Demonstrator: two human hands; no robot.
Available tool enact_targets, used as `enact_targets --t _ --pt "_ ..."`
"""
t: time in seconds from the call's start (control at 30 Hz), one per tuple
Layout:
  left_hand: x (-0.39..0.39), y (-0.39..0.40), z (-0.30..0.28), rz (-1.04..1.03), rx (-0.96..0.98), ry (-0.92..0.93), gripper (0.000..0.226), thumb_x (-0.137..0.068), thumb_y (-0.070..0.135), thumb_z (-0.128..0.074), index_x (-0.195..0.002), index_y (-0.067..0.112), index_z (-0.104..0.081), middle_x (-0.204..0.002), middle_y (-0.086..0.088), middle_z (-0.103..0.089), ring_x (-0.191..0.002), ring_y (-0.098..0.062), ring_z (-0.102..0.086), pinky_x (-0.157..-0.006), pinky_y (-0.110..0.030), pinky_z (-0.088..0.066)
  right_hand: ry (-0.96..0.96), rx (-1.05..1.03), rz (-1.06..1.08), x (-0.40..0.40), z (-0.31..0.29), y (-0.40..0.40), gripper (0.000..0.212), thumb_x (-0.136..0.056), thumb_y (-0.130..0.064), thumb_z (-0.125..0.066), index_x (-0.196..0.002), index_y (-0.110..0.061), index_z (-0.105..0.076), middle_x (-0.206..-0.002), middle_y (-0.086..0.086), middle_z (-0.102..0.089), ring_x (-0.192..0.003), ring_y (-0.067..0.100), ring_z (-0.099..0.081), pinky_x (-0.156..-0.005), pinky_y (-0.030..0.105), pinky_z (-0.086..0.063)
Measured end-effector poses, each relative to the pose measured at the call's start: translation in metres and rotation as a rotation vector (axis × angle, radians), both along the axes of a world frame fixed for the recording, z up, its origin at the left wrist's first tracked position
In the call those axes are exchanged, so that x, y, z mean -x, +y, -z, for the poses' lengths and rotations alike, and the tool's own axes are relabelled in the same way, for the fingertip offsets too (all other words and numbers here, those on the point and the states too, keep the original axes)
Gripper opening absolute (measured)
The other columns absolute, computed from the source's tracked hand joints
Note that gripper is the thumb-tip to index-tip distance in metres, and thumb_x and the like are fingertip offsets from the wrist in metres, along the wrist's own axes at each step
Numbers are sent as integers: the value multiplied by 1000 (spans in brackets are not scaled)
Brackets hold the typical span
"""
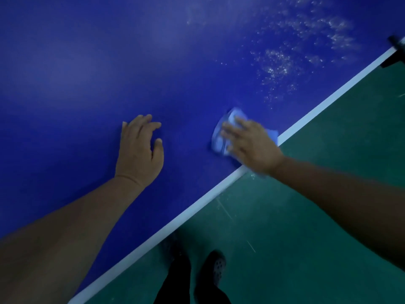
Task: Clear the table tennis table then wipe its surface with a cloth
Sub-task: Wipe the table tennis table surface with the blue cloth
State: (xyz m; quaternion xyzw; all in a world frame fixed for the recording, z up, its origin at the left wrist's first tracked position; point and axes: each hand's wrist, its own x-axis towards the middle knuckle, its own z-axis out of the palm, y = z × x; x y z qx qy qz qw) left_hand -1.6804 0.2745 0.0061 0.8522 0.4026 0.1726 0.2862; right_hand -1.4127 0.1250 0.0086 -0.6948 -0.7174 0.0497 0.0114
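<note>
the wiping step is underway: the right hand (249, 141) is pressing flat-fingered on the blue cloth (221, 137) near the table (87, 84) edge, the left hand (140, 148) is resting open, and the wet speckles (285, 62) farther right are likely needing the next pass.

- I'm in an indoor sports or games room, by the look of it.
- In front of me lies a blue table tennis table (109, 62) with a white line along its edge (175, 218), the usual marking for play.
- Under my dark shoes (215, 267) the green floor (306, 216) is smooth and scuffed with pale streaks, like a sports-hall surface.
- A dark clamp-like fitting (394, 53) sits at the table's edge, too blurred to tell for certain.
</note>
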Motion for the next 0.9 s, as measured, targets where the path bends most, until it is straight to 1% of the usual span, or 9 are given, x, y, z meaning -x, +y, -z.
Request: enact_targets --t 0.1,0.13,0.23,0.3,0.37,0.43,0.53,0.63,0.9 --pt "26 6 -1 -56 -46 109 35 -96 10 -51 -130 5 -56 -146 -14 -46 -143 -27 -32 -124 -42 -4 25 -13 533 38 2 41 49 -107 -38 -30 -152 -23 -38 -161 -5 -30 -151 29 -17 -116 49 -23" --pt "31 6 -1 -78 -50 132 35 -96 11 -51 -130 5 -56 -146 -14 -46 -143 -28 -33 -124 -42 -4 20 -25 525 64 8 48 50 -106 -37 -29 -153 -23 -36 -161 -3 -29 -151 30 -17 -114 51 -24" --pt "32 11 1 -109 -59 153 35 -95 11 -51 -130 4 -56 -146 -15 -46 -142 -29 -33 -123 -44 -5 28 23 106 130 21 32 50 -101 -39 -32 -147 -24 -44 -157 -2 -37 -147 32 -27 -113 54 -25" --pt "26 14 0 -108 -54 151 37 -95 12 -51 -131 4 -56 -147 -15 -45 -142 -29 -34 -123 -43 -6 25 60 -45 115 18 15 50 -101 -42 -32 -145 -25 -49 -155 -3 -41 -146 30 -31 -113 51 -24" --pt "19 18 -2 -106 -51 158 38 -96 14 -50 -132 4 -55 -147 -14 -45 -142 -28 -35 -124 -43 -6 -51 73 53 70 13 14 51 -102 -42 -30 -147 -24 -46 -157 -2 -39 -147 30 -30 -111 51 -32" --pt "10 22 -3 -110 -57 174 39 -96 16 -48 -133 4 -55 -146 -14 -46 -142 -27 -35 -124 -45 -8 -47 107 319 31 9 24 54 -104 -44 -22 -153 -25 -35 -162 -5 -28 -151 27 -18 -113 52 -30" --pt "-8 30 -2 -119 -61 178 40 -95 16 -49 -133 4 -57 -146 -14 -47 -142 -29 -35 -124 -47 -11 -36 67 509 43 13 44 54 -104 -40 -21 -153 -22 -35 -162 -5 -26 -152 27 -14 -115 53 -26" --pt "-27 44 -2 -128 -56 159 41 -94 15 -51 -133 4 -57 -147 -15 -47 -143 -30 -34 -124 -47 -12 -25 74 348 59 16 57 55 -103 -41 -21 -152 -22 -36 -162 -4 -26 -152 27 -14 -115 54 -26" --pt "-74 103 -5 -271 -19 146 44 -95 18 -51 -137 5 -53 -152 -15 -40 -146 -30 -28 -124 -46 -8 -26 139 -200 -27 10 122 52 -106 -42 -23 -152 -23 -37 -163 -8 -20 -153 22 -9 -119 48 -15"
